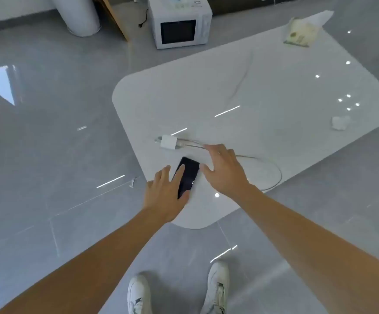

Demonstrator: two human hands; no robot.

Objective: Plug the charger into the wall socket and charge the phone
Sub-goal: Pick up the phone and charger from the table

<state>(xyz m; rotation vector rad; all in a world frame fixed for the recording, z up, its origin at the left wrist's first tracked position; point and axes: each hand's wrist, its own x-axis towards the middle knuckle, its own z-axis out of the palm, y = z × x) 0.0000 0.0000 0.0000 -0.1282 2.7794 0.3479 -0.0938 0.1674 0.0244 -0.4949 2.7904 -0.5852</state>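
Note:
A black phone (189, 172) lies face up near the front-left corner of the glossy white table (263, 91). My left hand (164, 193) rests over its left side with fingers spread, the index finger lying on the screen. Just beyond the phone sits a white charger block (168, 142), prongs pointing left. Its white cable (274, 175) loops to the right along the table's front edge. My right hand (223, 169) hovers open above the cable, to the right of the phone, thumb close to the phone's top corner. No wall socket is in view.
A crumpled white paper (340, 123) lies at the table's right side and a booklet (300, 34) at its far corner. On the grey tiled floor beyond stand a white microwave (180, 24) and a white cylinder (80, 14). My white shoes (215, 288) show below.

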